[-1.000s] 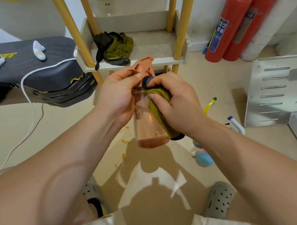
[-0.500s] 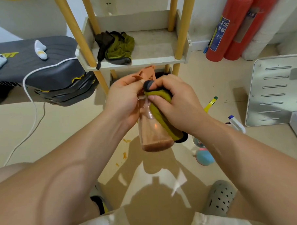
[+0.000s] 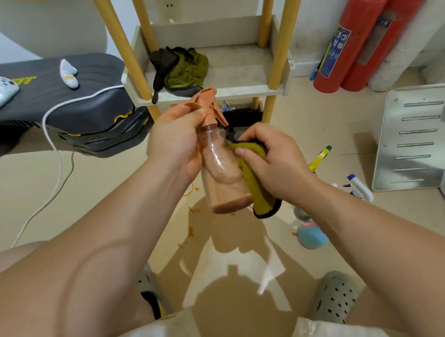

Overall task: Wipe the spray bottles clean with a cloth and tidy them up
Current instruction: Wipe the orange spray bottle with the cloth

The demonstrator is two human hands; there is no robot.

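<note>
Left hand [image 3: 175, 145] clasps the spray bottle [image 3: 223, 176] by the neck, steadying it so the right hand [image 3: 274, 163] can press its clutched cloth [image 3: 255, 187] against the side.

Beyond the left hand [image 3: 174, 142] and the right hand [image 3: 274, 161] stands a pale shelf [image 3: 240, 75] on yellow wooden posts, backed by a white wall [image 3: 309, 16] with a socket [image 3: 169, 5]. Out past the right hand are two red fire extinguishers [image 3: 348, 43] and a slotted metal panel [image 3: 416, 139] on the beige floor [image 3: 90, 199]. Left of the left hand, a dark padded bench [image 3: 85, 80] carries a white cable [image 3: 52, 140].
</note>
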